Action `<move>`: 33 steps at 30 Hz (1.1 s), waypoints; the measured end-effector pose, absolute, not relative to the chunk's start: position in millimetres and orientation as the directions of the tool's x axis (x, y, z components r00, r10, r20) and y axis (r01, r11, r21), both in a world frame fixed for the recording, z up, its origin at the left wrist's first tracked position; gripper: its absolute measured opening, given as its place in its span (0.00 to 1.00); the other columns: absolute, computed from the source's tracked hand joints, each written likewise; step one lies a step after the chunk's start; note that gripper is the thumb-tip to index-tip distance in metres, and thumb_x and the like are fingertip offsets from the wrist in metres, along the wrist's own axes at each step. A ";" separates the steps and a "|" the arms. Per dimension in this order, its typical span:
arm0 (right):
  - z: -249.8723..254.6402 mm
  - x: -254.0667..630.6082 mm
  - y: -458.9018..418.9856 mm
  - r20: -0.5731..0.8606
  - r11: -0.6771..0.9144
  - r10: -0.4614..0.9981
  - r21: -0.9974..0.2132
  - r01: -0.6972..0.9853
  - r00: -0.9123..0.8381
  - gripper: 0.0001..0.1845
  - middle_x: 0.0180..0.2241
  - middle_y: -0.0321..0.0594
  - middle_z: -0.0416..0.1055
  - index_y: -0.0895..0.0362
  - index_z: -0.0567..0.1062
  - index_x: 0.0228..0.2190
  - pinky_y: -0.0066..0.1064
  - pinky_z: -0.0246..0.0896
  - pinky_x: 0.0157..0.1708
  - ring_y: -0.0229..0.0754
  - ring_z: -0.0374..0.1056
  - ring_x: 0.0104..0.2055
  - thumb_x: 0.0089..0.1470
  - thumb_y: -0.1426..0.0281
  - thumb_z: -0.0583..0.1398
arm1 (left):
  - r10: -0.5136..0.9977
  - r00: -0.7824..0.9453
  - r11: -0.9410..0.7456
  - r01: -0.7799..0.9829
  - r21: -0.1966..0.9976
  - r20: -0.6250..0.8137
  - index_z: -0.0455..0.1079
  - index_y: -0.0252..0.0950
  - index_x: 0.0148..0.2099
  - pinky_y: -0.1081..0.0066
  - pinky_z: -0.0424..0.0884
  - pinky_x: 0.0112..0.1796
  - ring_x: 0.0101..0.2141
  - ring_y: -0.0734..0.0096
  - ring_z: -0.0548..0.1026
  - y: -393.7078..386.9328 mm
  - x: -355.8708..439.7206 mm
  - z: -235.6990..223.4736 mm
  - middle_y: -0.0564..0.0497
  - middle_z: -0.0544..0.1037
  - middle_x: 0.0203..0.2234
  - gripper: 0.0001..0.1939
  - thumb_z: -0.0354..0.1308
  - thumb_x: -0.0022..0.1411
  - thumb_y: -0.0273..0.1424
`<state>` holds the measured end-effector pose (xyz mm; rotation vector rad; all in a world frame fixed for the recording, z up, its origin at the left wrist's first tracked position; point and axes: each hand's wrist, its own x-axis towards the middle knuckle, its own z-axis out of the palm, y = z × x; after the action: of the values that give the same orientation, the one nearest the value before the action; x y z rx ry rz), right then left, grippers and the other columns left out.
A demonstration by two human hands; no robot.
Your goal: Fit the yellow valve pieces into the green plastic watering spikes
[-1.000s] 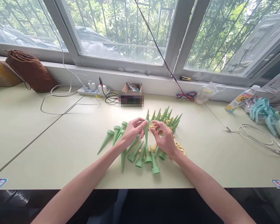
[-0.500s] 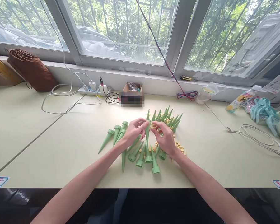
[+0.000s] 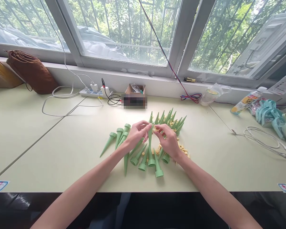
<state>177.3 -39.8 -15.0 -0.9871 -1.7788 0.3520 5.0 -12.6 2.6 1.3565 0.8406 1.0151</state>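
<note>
My left hand [image 3: 138,134] is closed on a green plastic plant watering spike [image 3: 150,137], held point down. Against the upper side of that spike, my right hand [image 3: 168,137] pinches a small yellow plastic valve [image 3: 155,128], partly covered by the fingers. Several loose green spikes [image 3: 159,170] lie below and to the left of my hands, caps toward various sides. Behind my hands a group of green spikes [image 3: 168,117] stands points up, with yellow pieces among them. A pile of small yellow valves [image 3: 184,149] lies beside my right wrist.
Along the back of the table [image 3: 69,159] are a power strip [image 3: 92,93], a small box [image 3: 134,95] and coiled wires [image 3: 191,98]. A bottle [image 3: 248,101], teal clips [image 3: 268,113] and a white cable [image 3: 264,140] occupy the right side. A brown bag [image 3: 32,71] leans back left.
Both hands keep nearly the same place. The yellow valve in my right fingers has tilted slightly against the spike.
</note>
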 end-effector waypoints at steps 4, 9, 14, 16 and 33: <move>-16.0 177.3 -39.4 0.627 0.609 0.768 -0.650 0.454 -0.133 0.08 0.37 0.41 0.74 0.55 0.74 0.43 0.33 0.70 0.30 0.42 0.72 0.36 0.64 0.66 0.57 | 0.925 0.368 -0.061 -0.092 0.994 0.091 0.69 0.37 0.38 0.76 0.62 0.16 0.15 0.77 0.65 -12.6 4.6 1.9 0.57 0.67 0.16 0.17 0.62 0.59 0.46; -16.9 178.6 -38.0 0.595 0.588 0.790 -0.669 0.455 -0.147 0.09 0.37 0.42 0.75 0.55 0.74 0.42 0.33 0.70 0.31 0.42 0.72 0.36 0.65 0.64 0.57 | 0.924 0.372 -0.069 -0.082 0.994 0.094 0.69 0.37 0.38 0.76 0.62 0.17 0.14 0.78 0.65 -12.9 4.0 1.4 0.58 0.67 0.16 0.17 0.62 0.59 0.45; -18.6 179.0 -37.4 0.578 0.579 0.800 -0.672 0.461 -0.161 0.10 0.34 0.41 0.75 0.56 0.74 0.39 0.31 0.67 0.30 0.40 0.70 0.33 0.65 0.65 0.56 | 0.922 0.372 -0.088 -0.071 0.994 0.108 0.68 0.37 0.38 0.77 0.61 0.16 0.14 0.78 0.64 -12.8 3.9 0.9 0.58 0.66 0.16 0.16 0.62 0.60 0.45; -19.0 178.7 -37.6 0.563 0.570 0.808 -0.677 0.465 -0.170 0.11 0.33 0.40 0.75 0.56 0.74 0.37 0.31 0.65 0.30 0.40 0.70 0.32 0.65 0.64 0.55 | 0.919 0.377 -0.095 -0.063 0.993 0.112 0.68 0.37 0.38 0.77 0.61 0.16 0.14 0.78 0.64 -12.8 3.9 0.6 0.58 0.66 0.16 0.16 0.62 0.60 0.45; -19.7 177.6 -39.8 0.500 0.523 0.847 -0.723 0.451 -0.181 0.17 0.24 0.35 0.67 0.57 0.72 0.30 0.28 0.58 0.26 0.35 0.60 0.23 0.67 0.61 0.52 | 0.915 0.388 -0.103 -0.046 0.994 0.112 0.69 0.36 0.39 0.77 0.63 0.17 0.14 0.79 0.64 -13.9 4.1 3.1 0.58 0.67 0.15 0.16 0.60 0.62 0.45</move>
<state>177.6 -39.8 -19.7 -1.0791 -1.8137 0.5232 4.1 -13.9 3.1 1.4334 0.8371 0.9950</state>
